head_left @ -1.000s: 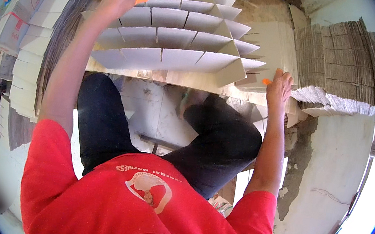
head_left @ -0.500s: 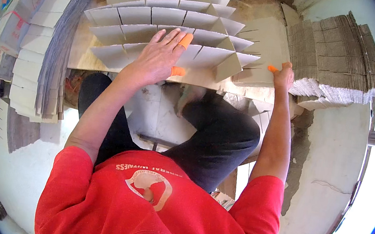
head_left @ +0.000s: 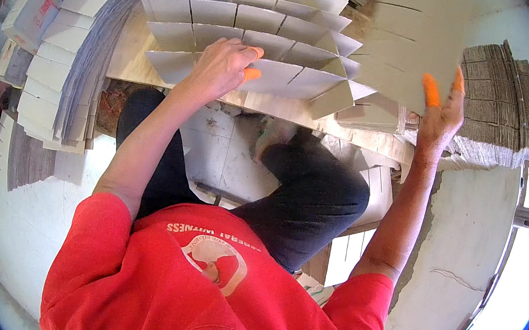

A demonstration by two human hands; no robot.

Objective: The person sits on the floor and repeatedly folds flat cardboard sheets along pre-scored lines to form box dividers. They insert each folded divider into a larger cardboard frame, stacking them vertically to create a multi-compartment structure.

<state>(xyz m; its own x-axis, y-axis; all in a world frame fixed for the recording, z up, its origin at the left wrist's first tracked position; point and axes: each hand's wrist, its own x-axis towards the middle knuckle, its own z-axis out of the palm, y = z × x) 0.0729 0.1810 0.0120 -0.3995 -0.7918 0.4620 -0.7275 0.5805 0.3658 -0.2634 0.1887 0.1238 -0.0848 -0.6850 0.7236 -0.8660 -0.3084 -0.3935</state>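
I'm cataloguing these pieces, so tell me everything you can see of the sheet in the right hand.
The sheet is flat, pale beige-grey and looks like cardboard, with several thin, dark slits running in from its left side. The right hand grips it near its lower right corner, orange-covered fingertips against it. It stands raised, to the right of the slotted divider grid. Its top end reaches the picture's dark rim.

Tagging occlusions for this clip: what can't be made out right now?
Head view: far end of slotted cardboard sheet, cut off by top edge.
Head view: part of front divider strip, covered by left hand.
Head view: left part of brown cardboard stack, behind the sheet and right hand.
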